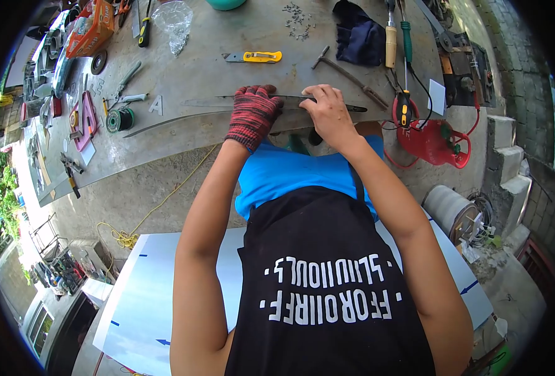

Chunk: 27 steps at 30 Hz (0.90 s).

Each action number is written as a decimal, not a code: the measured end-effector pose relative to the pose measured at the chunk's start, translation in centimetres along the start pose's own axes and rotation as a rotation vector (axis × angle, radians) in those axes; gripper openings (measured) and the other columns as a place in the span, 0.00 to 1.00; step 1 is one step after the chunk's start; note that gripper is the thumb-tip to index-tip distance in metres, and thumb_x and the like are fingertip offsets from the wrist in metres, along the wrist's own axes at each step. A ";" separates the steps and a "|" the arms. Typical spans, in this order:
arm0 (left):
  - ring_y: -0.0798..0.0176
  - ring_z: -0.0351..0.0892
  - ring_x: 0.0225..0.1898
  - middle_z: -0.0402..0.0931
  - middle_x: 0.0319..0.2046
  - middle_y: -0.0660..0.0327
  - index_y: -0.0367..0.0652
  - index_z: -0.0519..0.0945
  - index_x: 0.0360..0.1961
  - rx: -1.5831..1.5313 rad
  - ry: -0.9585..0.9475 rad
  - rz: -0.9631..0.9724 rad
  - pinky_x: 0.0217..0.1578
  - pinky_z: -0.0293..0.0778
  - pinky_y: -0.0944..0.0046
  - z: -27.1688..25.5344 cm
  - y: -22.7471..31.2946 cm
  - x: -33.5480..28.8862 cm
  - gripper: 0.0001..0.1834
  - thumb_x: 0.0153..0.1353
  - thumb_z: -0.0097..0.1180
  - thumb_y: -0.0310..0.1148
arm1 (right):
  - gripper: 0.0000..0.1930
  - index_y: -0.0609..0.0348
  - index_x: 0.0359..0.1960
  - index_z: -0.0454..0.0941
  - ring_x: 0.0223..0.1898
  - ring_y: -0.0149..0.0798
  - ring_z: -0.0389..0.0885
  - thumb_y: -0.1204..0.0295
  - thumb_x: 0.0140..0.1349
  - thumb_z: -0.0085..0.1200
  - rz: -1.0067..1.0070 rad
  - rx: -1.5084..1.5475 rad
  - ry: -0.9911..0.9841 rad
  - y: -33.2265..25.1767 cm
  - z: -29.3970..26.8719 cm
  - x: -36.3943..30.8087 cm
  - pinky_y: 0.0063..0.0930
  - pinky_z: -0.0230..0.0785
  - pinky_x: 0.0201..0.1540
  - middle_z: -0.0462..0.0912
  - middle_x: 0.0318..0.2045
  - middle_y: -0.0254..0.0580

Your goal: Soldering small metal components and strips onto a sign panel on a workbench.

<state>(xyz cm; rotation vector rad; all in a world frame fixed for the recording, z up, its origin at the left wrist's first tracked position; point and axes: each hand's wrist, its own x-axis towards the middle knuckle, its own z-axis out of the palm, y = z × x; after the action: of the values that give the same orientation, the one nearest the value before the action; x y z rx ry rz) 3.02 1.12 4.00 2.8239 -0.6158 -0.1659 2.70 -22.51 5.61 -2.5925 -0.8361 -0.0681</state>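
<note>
Left hand point(252, 114), in a red-and-black knit glove: fingers curled well in, close together, pressed down over a thin metal strip point(290, 96) near the desk's close edge. Whether they grip it or only bear on it, cannot tell; the glove covers the contact.

Right hand point(332, 118), bare: fingers bent and slightly spread, thumb and forefinger low at the same strip, a small gap between them. Firmness of hold, cannot tell.

Strip: narrow, flat-looking, long for its width, dark grey to black. Lies roughly crosswise, running under both hands. Stretch between the hands nearly straight, with a faint sheen; right end wider, blackest, rounded, showing past the right hand. Left of the glove, a thin dark edge and a paler grey length lie close together. Below these a second, dark strip point(177, 119) bows away leftward to a narrow tip. Glove hides whether any of these join.

Just beyond the hands: yellow utility knife point(262, 57), bluish blade out, pointing left. Rusty T-shaped tool point(356, 80) slanting toward the right hand. Farther left, green spool point(120, 119). All on a grey, scuffed desk point(208, 75).
</note>
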 end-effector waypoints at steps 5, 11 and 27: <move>0.50 0.80 0.63 0.84 0.60 0.61 0.59 0.89 0.45 0.007 0.000 0.027 0.66 0.67 0.41 0.3 0.0 0.4 0.11 0.61 0.66 0.41 | 0.11 0.56 0.43 0.89 0.63 0.46 0.76 0.77 0.63 0.57 -0.021 0.000 -0.015 0.2 0.3 0.0 0.43 0.66 0.68 0.83 0.56 0.42; 0.49 0.81 0.61 0.84 0.60 0.58 0.57 0.89 0.44 -0.030 0.039 0.087 0.64 0.71 0.44 0.4 -0.2 0.4 0.10 0.62 0.65 0.38 | 0.13 0.57 0.45 0.89 0.63 0.47 0.76 0.79 0.62 0.57 -0.009 0.014 -0.056 0.2 0.3 0.2 0.44 0.65 0.68 0.82 0.57 0.44; 0.48 0.83 0.59 0.85 0.59 0.57 0.55 0.90 0.43 -0.019 0.067 0.110 0.60 0.75 0.47 0.6 -0.2 0.5 0.09 0.63 0.63 0.37 | 0.12 0.59 0.46 0.88 0.60 0.51 0.78 0.79 0.65 0.56 0.026 0.123 -0.101 0.0 -0.1 0.5 0.44 0.70 0.64 0.82 0.57 0.45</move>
<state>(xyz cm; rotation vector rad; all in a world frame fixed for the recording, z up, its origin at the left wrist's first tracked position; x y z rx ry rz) 3.47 0.96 3.38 2.7565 -0.7475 -0.0558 3.14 -22.28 5.77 -2.5068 -0.8152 0.1190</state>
